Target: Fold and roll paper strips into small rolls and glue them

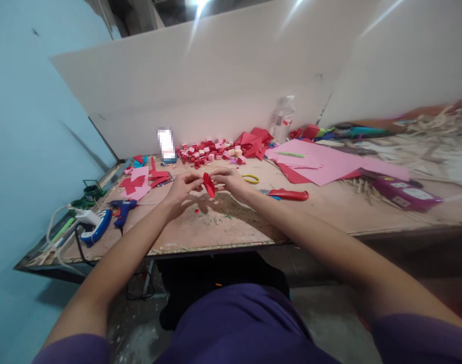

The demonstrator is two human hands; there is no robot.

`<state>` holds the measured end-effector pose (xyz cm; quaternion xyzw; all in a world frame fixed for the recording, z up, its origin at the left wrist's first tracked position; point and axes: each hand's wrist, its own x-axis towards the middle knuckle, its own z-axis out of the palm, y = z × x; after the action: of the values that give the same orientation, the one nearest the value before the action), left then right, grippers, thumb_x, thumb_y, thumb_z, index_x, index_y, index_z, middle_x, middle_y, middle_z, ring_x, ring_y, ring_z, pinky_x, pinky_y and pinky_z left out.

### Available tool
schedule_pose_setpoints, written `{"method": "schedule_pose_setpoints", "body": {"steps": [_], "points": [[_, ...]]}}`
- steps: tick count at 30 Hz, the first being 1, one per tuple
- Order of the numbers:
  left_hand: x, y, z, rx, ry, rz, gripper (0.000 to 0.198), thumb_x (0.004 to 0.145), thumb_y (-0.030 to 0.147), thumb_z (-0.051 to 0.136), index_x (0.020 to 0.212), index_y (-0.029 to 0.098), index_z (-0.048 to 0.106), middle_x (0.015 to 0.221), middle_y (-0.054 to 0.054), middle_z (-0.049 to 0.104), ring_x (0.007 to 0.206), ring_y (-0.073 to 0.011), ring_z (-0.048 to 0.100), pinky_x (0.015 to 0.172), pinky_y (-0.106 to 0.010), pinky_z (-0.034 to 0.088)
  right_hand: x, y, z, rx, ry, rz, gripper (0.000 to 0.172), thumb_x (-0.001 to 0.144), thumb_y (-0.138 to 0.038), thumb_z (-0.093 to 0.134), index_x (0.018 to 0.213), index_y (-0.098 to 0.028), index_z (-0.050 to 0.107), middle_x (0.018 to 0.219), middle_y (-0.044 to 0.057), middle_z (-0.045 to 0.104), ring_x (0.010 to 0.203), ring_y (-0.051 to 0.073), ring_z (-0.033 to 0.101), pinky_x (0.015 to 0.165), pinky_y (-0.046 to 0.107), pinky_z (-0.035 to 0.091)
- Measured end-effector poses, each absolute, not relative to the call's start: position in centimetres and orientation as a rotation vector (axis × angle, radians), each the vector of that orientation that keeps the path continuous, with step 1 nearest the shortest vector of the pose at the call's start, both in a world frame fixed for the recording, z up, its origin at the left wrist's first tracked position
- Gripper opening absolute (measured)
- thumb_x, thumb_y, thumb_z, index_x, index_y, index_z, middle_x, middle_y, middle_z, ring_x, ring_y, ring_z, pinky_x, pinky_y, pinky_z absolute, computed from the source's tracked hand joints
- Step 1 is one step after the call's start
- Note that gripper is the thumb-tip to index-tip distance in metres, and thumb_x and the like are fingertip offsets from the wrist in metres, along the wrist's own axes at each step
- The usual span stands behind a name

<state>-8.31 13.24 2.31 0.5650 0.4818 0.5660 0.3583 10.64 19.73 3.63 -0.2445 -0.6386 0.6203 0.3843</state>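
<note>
Both my hands meet over the middle of the wooden worktable (223, 227), pinching a small folded piece of red paper (209, 185) between them. My left hand (183, 187) grips its left side with curled fingers. My right hand (231, 180) holds its right side, fingertips pressed together. The paper is held just above the tabletop.
A heap of small red and pink folded pieces (210, 150) lies behind my hands. Pink sheets (322, 162), a red-handled cutter (289, 194), yellow scissors (251, 178), a water bottle (283, 120), a blue glue gun (123, 207) and a purple pack (403, 192) lie around. White boards wall the back.
</note>
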Motion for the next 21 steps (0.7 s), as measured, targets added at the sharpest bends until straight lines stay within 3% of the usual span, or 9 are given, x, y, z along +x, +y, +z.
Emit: {"method": "schedule_pose_setpoints", "body": {"steps": [9, 14, 21], "points": [[-8.22, 12.97, 2.39, 1.391, 1.196, 1.539, 0.026, 0.071, 0.035, 0.088, 0.087, 0.017, 0.077, 0.083, -0.005, 0.077, 0.075, -0.0198, 0.073, 0.080, -0.037, 0.059, 10.72, 19.28, 4.16, -0.712, -1.815, 1.339, 0.015, 0.078, -0.022, 0.075, 0.091, -0.021, 0.082, 0.097, 0.006, 0.079, 0.087, 0.020, 0.072, 0.069, 0.029, 0.061], [-8.29, 13.38, 2.24, 1.386, 1.205, 1.574, 0.025, 0.069, 0.034, 0.088, 0.083, 0.017, 0.076, 0.081, -0.005, 0.077, 0.078, -0.0225, 0.076, 0.085, -0.041, 0.060, 10.50, 19.34, 3.96, -0.784, -1.954, 1.160, 0.016, 0.083, -0.022, 0.067, 0.086, -0.015, 0.081, 0.082, 0.007, 0.079, 0.075, 0.020, 0.070, 0.060, 0.027, 0.055], [-8.06, 13.60, 2.06, 1.458, 1.222, 1.539, 0.028, 0.067, 0.037, 0.088, 0.081, 0.017, 0.075, 0.079, -0.006, 0.077, 0.075, -0.0237, 0.076, 0.079, -0.041, 0.062, 10.06, 19.35, 3.56, -0.793, -1.902, 1.086, 0.017, 0.079, -0.018, 0.063, 0.068, -0.015, 0.075, 0.063, 0.002, 0.071, 0.060, 0.014, 0.061, 0.059, 0.024, 0.047]]}}
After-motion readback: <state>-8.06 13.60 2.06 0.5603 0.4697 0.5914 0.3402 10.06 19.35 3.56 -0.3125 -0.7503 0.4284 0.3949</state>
